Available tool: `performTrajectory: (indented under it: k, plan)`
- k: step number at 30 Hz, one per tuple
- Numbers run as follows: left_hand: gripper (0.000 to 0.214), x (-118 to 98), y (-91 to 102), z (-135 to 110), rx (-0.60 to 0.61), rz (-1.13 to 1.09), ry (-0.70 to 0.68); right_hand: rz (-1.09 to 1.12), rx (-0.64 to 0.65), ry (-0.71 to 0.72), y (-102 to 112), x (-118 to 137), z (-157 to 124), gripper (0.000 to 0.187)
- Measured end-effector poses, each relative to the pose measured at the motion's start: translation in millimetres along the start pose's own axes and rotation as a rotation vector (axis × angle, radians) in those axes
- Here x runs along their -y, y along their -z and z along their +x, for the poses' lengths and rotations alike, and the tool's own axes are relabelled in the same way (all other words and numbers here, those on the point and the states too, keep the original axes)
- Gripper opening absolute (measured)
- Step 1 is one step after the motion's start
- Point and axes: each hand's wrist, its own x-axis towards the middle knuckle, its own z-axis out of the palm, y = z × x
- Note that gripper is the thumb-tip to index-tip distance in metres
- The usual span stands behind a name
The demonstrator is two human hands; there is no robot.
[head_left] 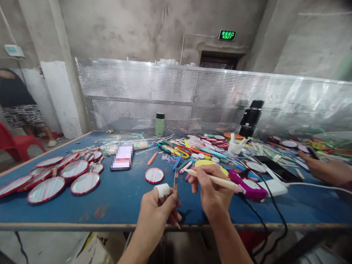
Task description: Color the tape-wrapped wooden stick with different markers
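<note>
My left hand (157,209), with a white wrap (163,190) round one finger, is closed on a thin flat brown stick (175,180) held upright over the table's front edge. My right hand (211,188) grips a cream pen-like tool (218,180). Its pointed tip faces left, just beside the upper part of the stick; I cannot tell whether they touch. Beyond my left hand lies a small round red-rimmed disc (154,175) with pink streaks. A purple device (248,185) sits behind the tool's rear end.
Red-rimmed discs (75,169) lie heaped at the left, near a lit phone (122,157). Clutter with scissors (181,151) spreads across the middle. A green bottle (160,124) and black flask (251,118) stand behind. Dark cables (273,201) hang at right, near another person's hand (324,167).
</note>
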Motion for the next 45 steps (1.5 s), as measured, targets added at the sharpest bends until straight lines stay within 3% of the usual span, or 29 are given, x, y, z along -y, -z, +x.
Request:
performTrajectory:
  k: [4,11,25,34,45]
  plan:
    - [0.023,0.4,-0.1,0.4,0.005,0.003,-0.001,0.204,-0.005,-0.132,2.3,-1.2,4.0,0.011]
    - [0.023,1.2,-0.1,0.2,0.006,0.020,-0.005,0.340,0.075,-0.174,4.8,0.5,6.2,0.006]
    - [0.026,-1.0,0.1,-1.8,-0.033,-0.077,0.001,0.115,0.089,-0.050,3.3,-1.5,6.1,0.005]
    - [0.026,-0.5,-0.8,-2.3,-0.033,-0.063,-0.011,0.104,0.143,-0.025,2.8,-0.5,5.9,0.006]
    - [0.023,2.5,0.4,-0.3,-0.022,-0.028,-0.025,0.099,0.168,-0.091,3.8,0.5,3.8,0.007]
